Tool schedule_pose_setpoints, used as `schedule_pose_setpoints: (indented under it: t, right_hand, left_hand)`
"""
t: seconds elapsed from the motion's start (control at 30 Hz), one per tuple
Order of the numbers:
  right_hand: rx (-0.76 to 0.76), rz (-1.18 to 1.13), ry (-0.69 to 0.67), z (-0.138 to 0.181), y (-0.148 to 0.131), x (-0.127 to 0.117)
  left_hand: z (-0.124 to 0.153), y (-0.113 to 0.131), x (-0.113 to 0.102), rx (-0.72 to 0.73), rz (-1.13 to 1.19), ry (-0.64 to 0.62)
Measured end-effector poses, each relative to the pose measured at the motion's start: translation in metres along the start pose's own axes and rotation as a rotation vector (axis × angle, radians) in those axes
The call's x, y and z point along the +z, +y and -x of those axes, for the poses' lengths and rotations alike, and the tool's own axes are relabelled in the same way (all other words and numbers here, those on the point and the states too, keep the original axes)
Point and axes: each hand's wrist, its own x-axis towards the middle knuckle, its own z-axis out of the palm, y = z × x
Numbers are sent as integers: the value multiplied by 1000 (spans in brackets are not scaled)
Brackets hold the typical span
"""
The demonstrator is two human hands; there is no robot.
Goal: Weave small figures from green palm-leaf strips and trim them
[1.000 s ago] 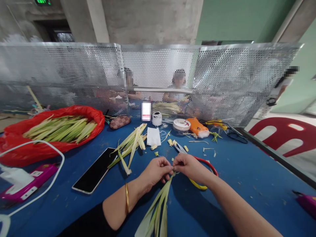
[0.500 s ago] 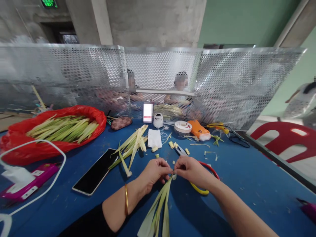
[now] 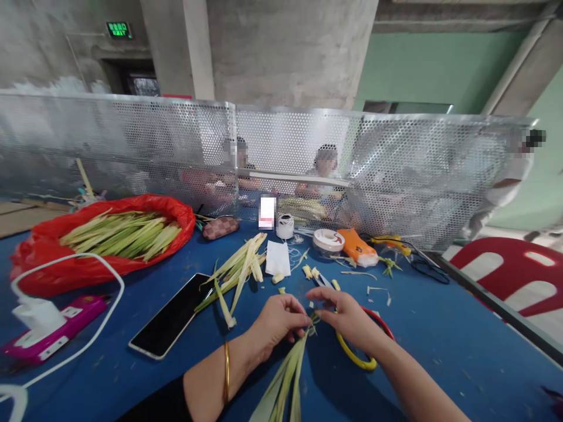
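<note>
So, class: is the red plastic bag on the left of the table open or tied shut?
Open. The red bag lies on its side with its mouth spread wide, showing the green leaf strips inside; no knot is visible.

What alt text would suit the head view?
Two hands, left and right, pinch the top of a leaf bundle over a blue table. A phone and a red bag of leaves lie to the left.
</note>
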Motion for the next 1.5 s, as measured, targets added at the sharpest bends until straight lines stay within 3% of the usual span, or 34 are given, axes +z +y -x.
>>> schedule_pose_setpoints:
  t: [0.1,0.27,0.47,0.57,0.8,0.97,1.33,1.5]
  right_hand:
    - [36,-155,-140,0,3,8]
    - [72,-92,-69,-1,8,11]
    - [54,-40,-56,-1,9,10]
    - [47,-25,-27,-1,10,14]
    - [97,-127,-23,-3,14,21]
    - [132,-223,-20,-2,17,21]
    - [40,201,130,-2,6,15]
    - [-80,352,117,2,1,8]
  left_hand:
    - [-1,-1,0,51,-44,5]
    - [-5,-7,-3,123,-129,3]
    - [-1,-4,-4,428,-651,155]
    - [2,-4,0,488,-796,221]
    - [1,-11,1,578,-742,253]
    - [0,-10,-1,565,-685,258]
    - [0,-6,-5,439,-604,191]
    - [-6,-5,-10,390,-447,46]
